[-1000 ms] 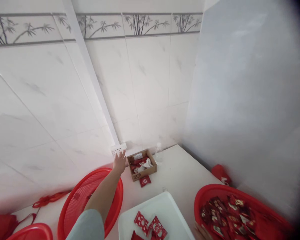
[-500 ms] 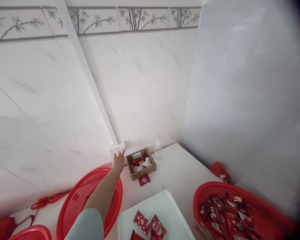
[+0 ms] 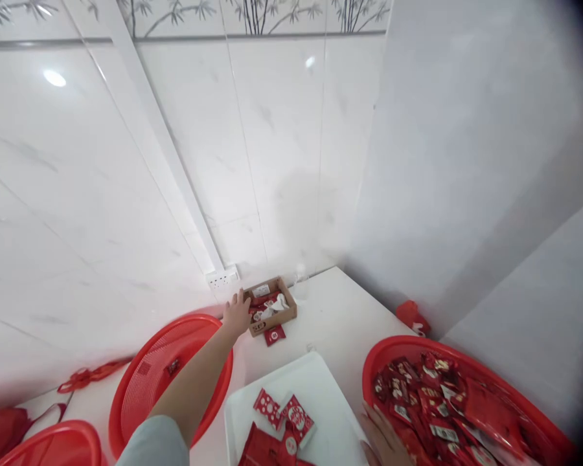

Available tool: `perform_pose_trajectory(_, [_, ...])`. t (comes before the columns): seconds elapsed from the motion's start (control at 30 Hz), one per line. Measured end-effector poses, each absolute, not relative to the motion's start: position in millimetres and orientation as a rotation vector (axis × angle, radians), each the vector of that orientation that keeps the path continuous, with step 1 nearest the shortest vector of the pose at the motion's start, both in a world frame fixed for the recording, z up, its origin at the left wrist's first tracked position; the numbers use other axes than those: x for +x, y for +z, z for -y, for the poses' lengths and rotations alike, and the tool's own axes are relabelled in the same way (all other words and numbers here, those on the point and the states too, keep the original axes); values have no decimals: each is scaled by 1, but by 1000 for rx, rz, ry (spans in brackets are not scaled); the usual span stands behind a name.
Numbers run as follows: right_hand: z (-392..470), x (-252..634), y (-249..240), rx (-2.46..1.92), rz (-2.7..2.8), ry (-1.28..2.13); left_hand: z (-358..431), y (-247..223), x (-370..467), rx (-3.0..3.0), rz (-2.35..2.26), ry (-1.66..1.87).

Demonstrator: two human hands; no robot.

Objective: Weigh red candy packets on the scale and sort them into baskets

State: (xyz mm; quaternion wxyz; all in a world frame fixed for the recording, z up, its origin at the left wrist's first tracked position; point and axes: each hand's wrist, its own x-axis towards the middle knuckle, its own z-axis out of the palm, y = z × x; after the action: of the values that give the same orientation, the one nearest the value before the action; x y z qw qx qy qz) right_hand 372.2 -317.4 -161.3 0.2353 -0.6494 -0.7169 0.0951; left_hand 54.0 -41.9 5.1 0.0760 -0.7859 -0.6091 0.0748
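Observation:
My left hand [image 3: 236, 314] is stretched forward with its fingers apart, at the left side of a small cardboard box [image 3: 285, 316]. I cannot tell whether it touches the box. Inside the box lie red packets and something white; a red packet [image 3: 274, 334] lies in front of it. My right hand [image 3: 383, 437] is only partly in view, fingers extended, between the white tray [image 3: 331, 382] and the red basket of wrapped snacks [image 3: 369, 375]. Red and white dotted packets [image 3: 268, 408] and a larger red bag [image 3: 257, 448] lie on the tray.
A socket strip [image 3: 222, 278] is fixed to the tiled wall behind my left hand. Under my left forearm stands a red mesh basket [image 3: 135, 382] holding a small packet. Another red basket [image 3: 85, 435] is at lower left. A clear bottle [image 3: 300, 281] stands behind the box.
My left hand has moved off the socket strip, down and right to the box. The room is brighter, with lamp reflections on the tiles. More of my right hand shows.

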Motion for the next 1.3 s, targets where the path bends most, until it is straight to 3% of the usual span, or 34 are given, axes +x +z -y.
perform_pose_trajectory(0.23, [325, 352, -115, -1963, 1891, 507, 162, -28, 51, -2611, 1971, -119])
perform_pose_trajectory(0.5, [327, 350, -100, -1929, 1913, 480, 295, -72, 70, -2550, 2260, -185])
perform_pose_trajectory(0.67, [328, 349, -95, -1925, 1938, 501, 306, -89, 90, -2586, 2163, -26])
perform_pose_trajectory(0.87, [329, 352, -99, -1882, 1953, 485, 278, -80, 74, -2842, 1847, -88])
perform_pose_trajectory(1.1, [329, 353, -102, -1842, 1924, 476, 246, -37, -19, -1625, 2643, -437])
perform_pose_trajectory(1.3, [329, 353, -102, -1853, 1935, 491, 284, -35, -152, -841, 3156, -83])
